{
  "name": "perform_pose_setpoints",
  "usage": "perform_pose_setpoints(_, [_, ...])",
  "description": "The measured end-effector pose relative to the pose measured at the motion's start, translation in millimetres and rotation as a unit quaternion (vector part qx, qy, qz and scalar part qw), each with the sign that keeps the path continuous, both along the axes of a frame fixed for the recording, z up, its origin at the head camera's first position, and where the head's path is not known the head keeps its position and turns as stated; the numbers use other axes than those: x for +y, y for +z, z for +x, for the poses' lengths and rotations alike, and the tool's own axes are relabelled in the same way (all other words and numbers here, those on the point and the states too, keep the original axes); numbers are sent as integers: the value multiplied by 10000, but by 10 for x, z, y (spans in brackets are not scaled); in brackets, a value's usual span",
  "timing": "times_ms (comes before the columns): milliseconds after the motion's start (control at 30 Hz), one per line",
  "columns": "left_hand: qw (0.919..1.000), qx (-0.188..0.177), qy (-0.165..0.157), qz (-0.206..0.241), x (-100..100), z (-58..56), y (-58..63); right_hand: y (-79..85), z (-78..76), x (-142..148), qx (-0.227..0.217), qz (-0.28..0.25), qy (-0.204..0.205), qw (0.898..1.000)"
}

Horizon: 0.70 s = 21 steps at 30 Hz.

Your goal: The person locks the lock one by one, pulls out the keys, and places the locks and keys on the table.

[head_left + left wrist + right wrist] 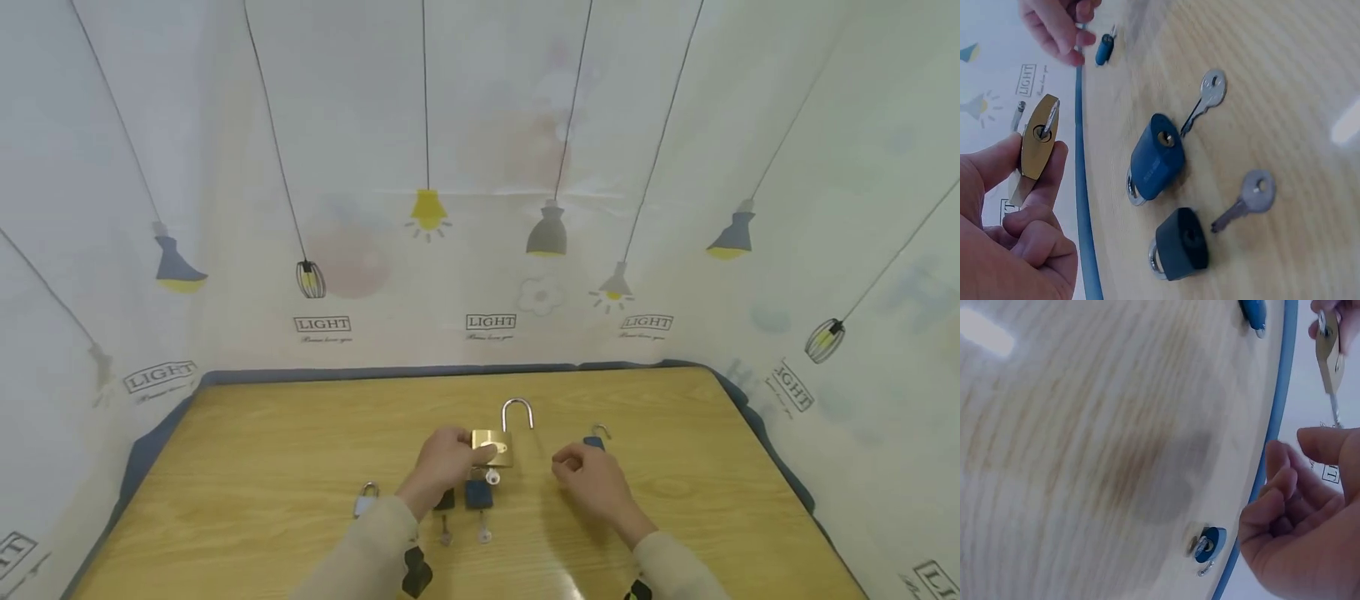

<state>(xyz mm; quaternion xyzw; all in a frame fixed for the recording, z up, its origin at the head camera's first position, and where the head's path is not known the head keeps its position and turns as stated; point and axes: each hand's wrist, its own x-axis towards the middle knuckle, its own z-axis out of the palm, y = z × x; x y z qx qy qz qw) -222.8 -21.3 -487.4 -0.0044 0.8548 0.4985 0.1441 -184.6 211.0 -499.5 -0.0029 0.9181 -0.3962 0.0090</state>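
Note:
My left hand pinches a brass padlock between thumb and fingers, above the table. Its shackle stands raised, one leg free of the body and swung to the right. A key sits in the keyway at its bottom. To the right of that lock, my right hand hovers with fingers loosely bent and nothing between them. Near its fingertips a small blue padlock lies on the table, its shackle open and a key in it.
Below the left hand lie a blue padlock and a black padlock, each with a key before it, one key and another key. Farther left is a pale blue padlock. A lamp-printed curtain borders the wooden table.

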Motion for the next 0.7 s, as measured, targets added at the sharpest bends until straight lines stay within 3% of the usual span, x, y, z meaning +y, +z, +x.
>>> perform_pose_setpoints(200, [9969,-71,-391,680,-98,196,-9,64,-97,1,120,-585,446,9972])
perform_pose_setpoints(333, [9938,-210,-501,968,-127,273,-17,109,-170,19,-100,-1008,735,9921])
perform_pose_setpoints(567, [9860,-296,-562,1541,-145,349,-76,143,-265,25,-438,-1890,1122,9746])
perform_pose_setpoints(700, [9858,-301,-500,1574,-146,394,-95,140,-298,26,-756,-2323,1263,9614])
